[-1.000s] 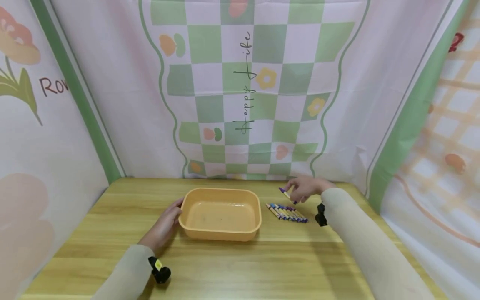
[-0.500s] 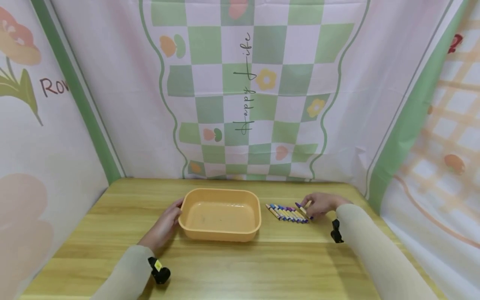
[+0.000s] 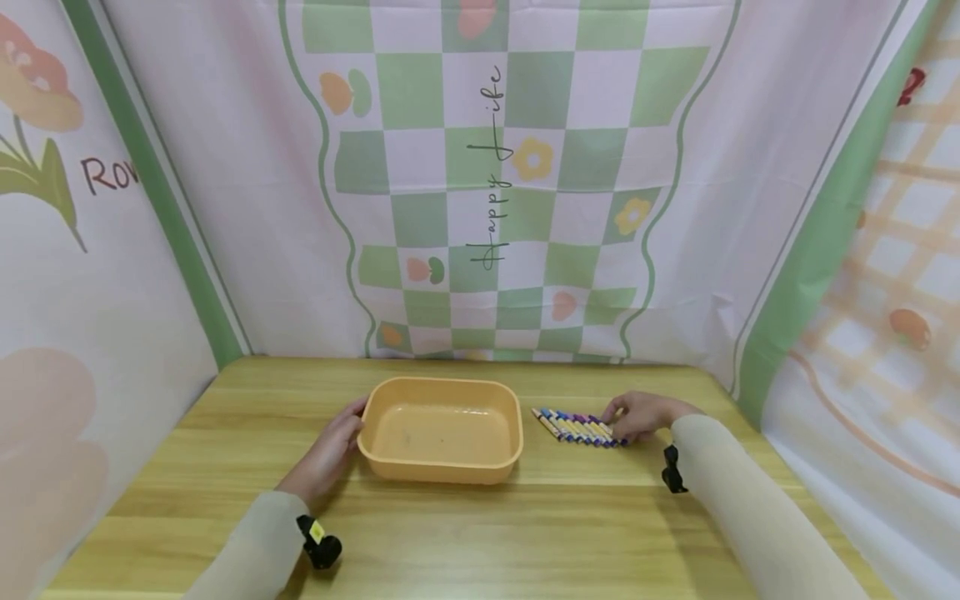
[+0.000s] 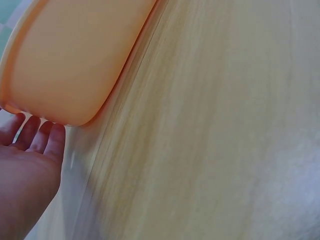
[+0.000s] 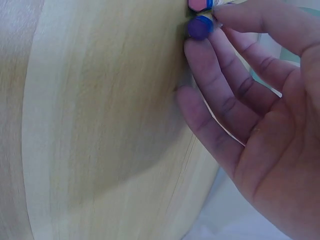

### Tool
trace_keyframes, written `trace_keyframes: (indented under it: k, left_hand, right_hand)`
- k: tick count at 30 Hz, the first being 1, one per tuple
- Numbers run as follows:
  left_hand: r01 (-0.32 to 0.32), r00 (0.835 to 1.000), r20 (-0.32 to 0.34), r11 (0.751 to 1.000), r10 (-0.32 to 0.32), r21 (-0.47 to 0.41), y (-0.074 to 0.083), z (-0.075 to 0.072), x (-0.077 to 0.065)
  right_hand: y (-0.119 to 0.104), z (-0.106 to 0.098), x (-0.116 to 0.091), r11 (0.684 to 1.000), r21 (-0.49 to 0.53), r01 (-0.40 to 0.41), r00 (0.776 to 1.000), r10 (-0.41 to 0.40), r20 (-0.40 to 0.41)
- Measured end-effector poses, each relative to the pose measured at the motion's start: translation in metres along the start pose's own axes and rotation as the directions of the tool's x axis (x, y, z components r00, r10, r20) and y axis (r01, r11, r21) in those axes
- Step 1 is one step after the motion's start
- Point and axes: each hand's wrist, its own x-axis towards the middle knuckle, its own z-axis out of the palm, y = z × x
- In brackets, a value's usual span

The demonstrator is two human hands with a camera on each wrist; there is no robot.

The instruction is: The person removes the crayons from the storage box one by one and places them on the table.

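Observation:
In the head view a yellow-orange plastic tub (image 3: 442, 463) stands on the wooden table. My left hand (image 3: 330, 446) rests at its left end; in the left wrist view the nearly straight fingers (image 4: 54, 142) touch the tub's outer wall (image 4: 75, 60). Right of the tub lies a slanted row of crayons (image 3: 572, 427), side by side. At the row's right end my right hand (image 3: 641, 415) pinches a purple crayon (image 5: 199, 28) between thumb and fingers. That crayon lies against the row, beside a crayon with a pink end (image 5: 200, 4). The hand hides part of it.
The wooden table (image 3: 450, 542) reaches back to a checkered curtain (image 3: 502, 208). Printed cloth also hangs on the left and right sides. A black wrist camera (image 3: 320, 542) sits on the left sleeve, another camera (image 3: 673, 469) on the right.
My right hand has come down and to the right with the purple crayon, from above and behind the row to its right end. The left hand and tub have stayed put.

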Motion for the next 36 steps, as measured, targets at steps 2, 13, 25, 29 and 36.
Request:
trace_keyframes:
  k: [2,13,25,29,36]
  left_hand:
    - [-0.002,1.0,0.001,1.0,0.002,-0.008,0.0,0.001,0.0]
    - [0.013,1.0,-0.006,0.999,-0.013,-0.036,0.001,0.001,0.0]
    - [0.003,1.0,-0.02,0.999,-0.004,-0.036,0.002,0.0,0.0]
    - [0.004,1.0,-0.023,1.0,-0.005,-0.027,0.002,-0.001,0.0]
    - [0.017,0.999,-0.044,1.0,-0.016,0.02,0.006,-0.003,-0.001]
  right_hand:
    - [0.001,0.0,0.0,1.0,-0.003,0.004,1.0,-0.004,0.003]
    - [0.002,0.003,-0.003,1.0,-0.006,-0.006,0.999,0.006,-0.048]
    - [0.009,0.004,-0.008,0.989,0.06,0.134,0.987,-0.127,-0.102]
    - [0.014,0.005,-0.013,0.979,0.056,0.195,0.972,-0.186,-0.144]
    - [0.022,0.008,-0.021,0.969,-0.023,0.244,0.937,-0.242,-0.253]
